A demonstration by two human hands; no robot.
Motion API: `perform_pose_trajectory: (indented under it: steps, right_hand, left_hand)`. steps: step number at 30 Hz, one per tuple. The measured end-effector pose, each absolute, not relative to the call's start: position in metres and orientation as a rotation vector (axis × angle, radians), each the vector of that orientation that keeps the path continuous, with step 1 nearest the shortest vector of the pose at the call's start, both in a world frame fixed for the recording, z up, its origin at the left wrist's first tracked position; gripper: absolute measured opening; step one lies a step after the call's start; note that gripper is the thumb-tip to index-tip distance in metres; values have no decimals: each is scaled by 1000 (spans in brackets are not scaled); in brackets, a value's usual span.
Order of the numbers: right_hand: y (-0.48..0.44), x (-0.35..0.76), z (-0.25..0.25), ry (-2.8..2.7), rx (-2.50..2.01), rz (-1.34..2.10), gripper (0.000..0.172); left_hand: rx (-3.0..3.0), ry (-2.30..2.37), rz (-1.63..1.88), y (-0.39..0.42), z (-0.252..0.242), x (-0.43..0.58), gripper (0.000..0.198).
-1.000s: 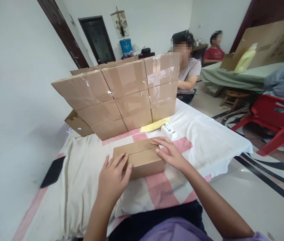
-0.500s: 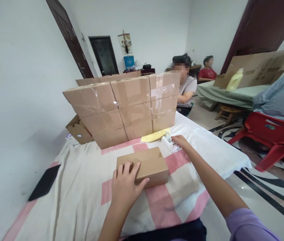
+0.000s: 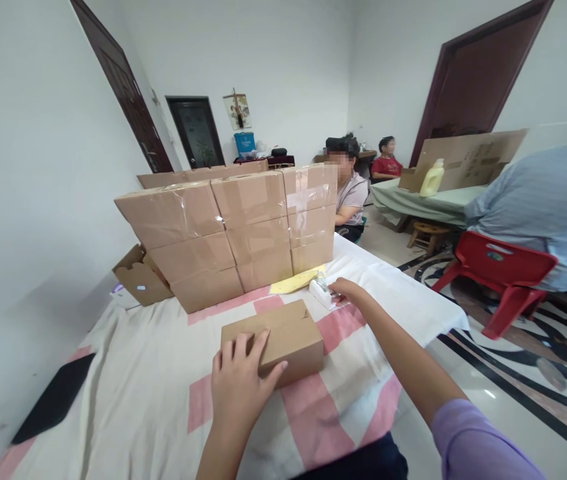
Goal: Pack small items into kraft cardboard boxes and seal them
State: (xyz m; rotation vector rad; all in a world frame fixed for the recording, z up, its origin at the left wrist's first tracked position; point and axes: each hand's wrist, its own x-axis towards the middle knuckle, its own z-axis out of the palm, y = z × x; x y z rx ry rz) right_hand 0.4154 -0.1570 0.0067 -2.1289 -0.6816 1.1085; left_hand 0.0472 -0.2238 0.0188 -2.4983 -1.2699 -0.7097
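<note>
A closed brown cardboard box [image 3: 283, 337] lies on the cloth-covered table in front of me. Across its near left corner rests my left hand [image 3: 241, 370], palm down with fingers spread over the top and the thumb on the near side. Beyond the box to the right is a small white tape dispenser [image 3: 320, 293]. My right hand [image 3: 346, 291] reaches to its right end with closed fingers touching it; the fingertips are partly hidden. A yellow patterned cloth or paper piece [image 3: 291, 282] lies just behind the dispenser.
Taped cardboard boxes [image 3: 258, 230] form a wall across the table. An opened carton [image 3: 142, 277] stands at its left end, and a black flat object [image 3: 56, 397] lies at the left edge. A person [image 3: 348, 193] sits beyond; another sits on a red chair [image 3: 506, 260] at right.
The view has turned slightly to the right, so everything appears shifted left. My left hand stays on the box, and my right hand remains at the tape dispenser.
</note>
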Motion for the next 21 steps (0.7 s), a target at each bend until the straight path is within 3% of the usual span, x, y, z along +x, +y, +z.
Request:
perform_pose_trajectory:
  steps: [12,21]
  right_hand:
    - [-169,412,-6,-703,-2011,1027,25]
    - [-175,411,2,-814,-2222,851,25]
  left_hand:
    - [-2434,-1238,-737,-226,17,48,52]
    - [-2448,-1296,-672,-229,21,50,53]
